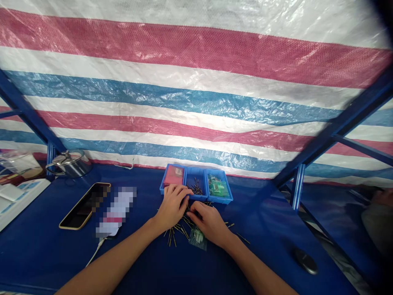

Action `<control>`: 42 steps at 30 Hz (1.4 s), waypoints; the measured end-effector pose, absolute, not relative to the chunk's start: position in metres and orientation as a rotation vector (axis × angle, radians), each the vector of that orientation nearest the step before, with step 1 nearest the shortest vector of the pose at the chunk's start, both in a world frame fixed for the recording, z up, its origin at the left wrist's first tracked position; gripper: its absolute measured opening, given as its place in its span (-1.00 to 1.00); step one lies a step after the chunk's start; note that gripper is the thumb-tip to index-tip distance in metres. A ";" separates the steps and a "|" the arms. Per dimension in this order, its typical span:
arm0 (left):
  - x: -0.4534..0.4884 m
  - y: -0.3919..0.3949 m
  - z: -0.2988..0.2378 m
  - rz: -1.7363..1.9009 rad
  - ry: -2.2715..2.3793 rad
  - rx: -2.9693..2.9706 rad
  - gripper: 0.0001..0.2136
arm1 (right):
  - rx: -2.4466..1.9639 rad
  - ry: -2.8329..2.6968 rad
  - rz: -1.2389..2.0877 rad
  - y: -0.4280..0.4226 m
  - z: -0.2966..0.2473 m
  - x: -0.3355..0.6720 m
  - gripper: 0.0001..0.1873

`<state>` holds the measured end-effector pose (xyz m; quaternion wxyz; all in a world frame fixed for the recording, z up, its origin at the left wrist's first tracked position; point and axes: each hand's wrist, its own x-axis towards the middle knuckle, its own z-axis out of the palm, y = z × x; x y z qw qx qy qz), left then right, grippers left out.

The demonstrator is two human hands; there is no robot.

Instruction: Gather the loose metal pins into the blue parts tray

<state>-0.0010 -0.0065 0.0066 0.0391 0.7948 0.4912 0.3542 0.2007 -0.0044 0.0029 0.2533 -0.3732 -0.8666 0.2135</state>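
Observation:
Close together at the front of the blue bins, my two hands meet over a pile of thin dark rods (172,237) that look like drill bits. My left hand (172,205) has its fingers bent and pressed together by the bin edge; what they hold is hidden. Curled with thumb and fingertips together, my right hand (210,221) also hides whatever it pinches. Under it lies a small clear bag (198,238) with pale pieces inside. Of the three blue bins, the left holds a red packet (173,176), the middle bin (195,172) more rods, the right green packets (217,186).
On the blue table (141,270), a phone (82,209) and a blurred item (115,213) with a white cable lie left. A metal pot (73,164) and a power strip (23,198) are farther left. A dark mouse-like object (305,261) lies right, near blue frame posts (297,188).

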 end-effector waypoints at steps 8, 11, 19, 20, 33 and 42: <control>-0.001 -0.006 0.007 1.100 1.502 2.434 -0.76 | -1.015 -2.353 0.582 -0.004 0.002 0.201 -0.79; -0.001 -0.007 0.007 1.098 1.501 2.430 -0.76 | -1.012 -2.350 0.585 -0.004 0.002 0.201 -0.79; -0.001 -0.007 0.008 1.087 1.501 2.430 -0.76 | -1.013 -2.363 0.590 -0.004 0.002 0.202 -0.78; -0.001 -0.007 0.008 1.086 1.501 2.431 -0.76 | -1.013 -2.365 0.596 -0.004 0.002 0.202 -0.78; -0.001 -0.007 0.007 1.099 1.496 2.433 -0.76 | -1.020 -2.362 0.611 -0.004 0.003 0.202 -0.77; -0.001 -0.006 0.006 1.106 1.493 2.434 -0.76 | -1.005 -2.359 0.601 -0.004 0.001 0.202 -0.78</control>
